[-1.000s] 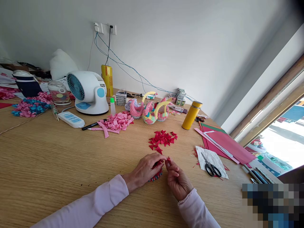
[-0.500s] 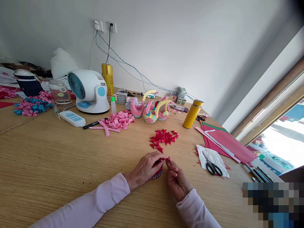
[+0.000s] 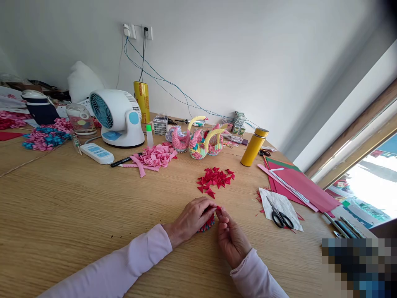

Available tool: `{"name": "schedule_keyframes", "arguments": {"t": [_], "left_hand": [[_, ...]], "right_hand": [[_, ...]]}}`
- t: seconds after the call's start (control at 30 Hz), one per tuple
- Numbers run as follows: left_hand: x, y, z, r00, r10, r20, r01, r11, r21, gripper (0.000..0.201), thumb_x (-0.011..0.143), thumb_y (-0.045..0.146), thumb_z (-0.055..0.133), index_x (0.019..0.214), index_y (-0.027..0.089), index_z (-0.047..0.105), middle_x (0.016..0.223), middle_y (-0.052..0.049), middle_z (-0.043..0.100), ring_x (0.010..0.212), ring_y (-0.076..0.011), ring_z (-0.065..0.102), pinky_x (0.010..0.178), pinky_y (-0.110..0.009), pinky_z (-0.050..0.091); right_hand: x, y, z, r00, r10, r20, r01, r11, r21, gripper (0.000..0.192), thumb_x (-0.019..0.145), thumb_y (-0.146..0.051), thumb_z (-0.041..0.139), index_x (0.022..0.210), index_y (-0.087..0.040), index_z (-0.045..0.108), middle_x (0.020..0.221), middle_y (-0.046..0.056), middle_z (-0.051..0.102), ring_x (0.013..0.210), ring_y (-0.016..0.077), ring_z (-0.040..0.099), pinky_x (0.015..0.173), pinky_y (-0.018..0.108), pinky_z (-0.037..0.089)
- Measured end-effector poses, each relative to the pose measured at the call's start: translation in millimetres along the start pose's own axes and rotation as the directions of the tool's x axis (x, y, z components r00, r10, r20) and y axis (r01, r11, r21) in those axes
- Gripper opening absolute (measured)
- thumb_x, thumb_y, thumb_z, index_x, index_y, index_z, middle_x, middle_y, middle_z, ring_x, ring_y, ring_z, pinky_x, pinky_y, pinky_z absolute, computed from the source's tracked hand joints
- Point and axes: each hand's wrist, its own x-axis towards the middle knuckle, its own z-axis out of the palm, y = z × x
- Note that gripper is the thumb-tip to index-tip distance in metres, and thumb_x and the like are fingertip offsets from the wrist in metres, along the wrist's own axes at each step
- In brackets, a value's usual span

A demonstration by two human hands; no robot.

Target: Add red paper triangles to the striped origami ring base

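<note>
On the wooden table in front of me lies a round red-and-blue piece of folded paper (image 3: 207, 226), mostly covered by my left hand. My left hand (image 3: 194, 217) curls over it, fingers closed on its edge. Between the thumb and fingertips of my right hand (image 3: 231, 238) is a small red folded paper triangle (image 3: 218, 208), held close to the left fingertips. Just beyond my hands is a loose pile of red folded paper triangles (image 3: 215, 179).
Black-handled scissors (image 3: 281, 218) lie on a white tissue (image 3: 273, 198) at right, by red paper sheets (image 3: 305, 188). Farther back stand a yellow flask (image 3: 254, 148), paper swans (image 3: 198, 145), pink folded pieces (image 3: 156, 156), a glue bottle (image 3: 149, 135) and a white fan (image 3: 120, 118).
The small red triangle in my right fingertips shows a little more and sits differently between the fingers. My hands have barely moved; the whole view has shifted slightly.
</note>
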Motion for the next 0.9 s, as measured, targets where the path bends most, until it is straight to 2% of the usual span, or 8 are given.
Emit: {"name": "schedule_keyframes", "arguments": {"t": [0.2, 0.5, 0.63, 0.73, 0.9], "left_hand": [[-0.2, -1.5, 1.1, 1.000, 0.011, -0.011, -0.011, 1.000, 0.015, 0.011, 0.090, 0.018, 0.051, 0.095, 0.017, 0.060, 0.094, -0.005, 0.067, 0.090, -0.0159, 0.061, 0.084, -0.028, 0.048], [0.3, 0.1, 0.4, 0.999, -0.030, -0.013, 0.029, 1.000, -0.002, 0.011, 0.090, 0.022, 0.052, 0.093, 0.017, 0.061, 0.092, -0.004, 0.068, 0.087, -0.0157, 0.062, 0.081, -0.027, 0.049], [0.1, -1.9, 1.4, 1.000, -0.018, -0.019, 0.018, 1.000, -0.015, 0.009, 0.089, 0.020, 0.053, 0.093, 0.018, 0.061, 0.092, -0.004, 0.068, 0.088, -0.0154, 0.062, 0.081, -0.027, 0.049], [-0.1, -2.3, 1.5, 1.000, -0.008, -0.024, 0.008, 1.000, -0.017, 0.009, 0.089, 0.019, 0.053, 0.094, 0.018, 0.061, 0.093, -0.004, 0.068, 0.089, -0.0154, 0.062, 0.081, -0.026, 0.049], [-0.1, -1.0, 0.6, 0.999, 0.030, -0.028, -0.030, 1.000, -0.005, 0.009, 0.089, 0.019, 0.055, 0.092, 0.016, 0.062, 0.092, -0.004, 0.067, 0.088, -0.0157, 0.062, 0.079, -0.025, 0.049]], "right_hand": [[-2.3, -0.9, 2.2, 0.997, 0.026, -0.070, -0.025, 0.999, 0.021, 0.014, 0.081, 0.001, 0.058, 0.082, -0.012, 0.061, 0.067, -0.004, 0.065, 0.041, -0.0005, 0.055, 0.038, 0.004, 0.049], [2.5, -2.2, -3.6, 0.999, 0.041, -0.019, -0.041, 0.999, -0.004, 0.011, 0.079, -0.001, 0.063, 0.081, -0.012, 0.061, 0.066, -0.003, 0.065, 0.042, 0.0001, 0.056, 0.039, 0.004, 0.050], [-4.7, -5.3, 4.3, 0.996, 0.080, -0.049, -0.079, 0.997, 0.015, 0.013, 0.087, -0.001, 0.052, 0.089, -0.013, 0.059, 0.065, -0.004, 0.064, 0.040, 0.0004, 0.054, 0.036, 0.005, 0.049], [-11.3, -7.0, 12.4, 0.989, 0.111, -0.093, -0.106, 0.993, 0.059, 0.016, 0.091, -0.003, 0.045, 0.088, -0.012, 0.058, 0.065, -0.001, 0.064, 0.037, 0.0007, 0.052, 0.033, 0.005, 0.046], [-12.0, -4.2, 13.5, 0.991, 0.069, -0.117, -0.068, 0.998, 0.016, 0.015, 0.089, -0.002, 0.048, 0.083, -0.012, 0.058, 0.063, -0.003, 0.064, 0.036, 0.0002, 0.052, 0.033, 0.005, 0.045]]}}
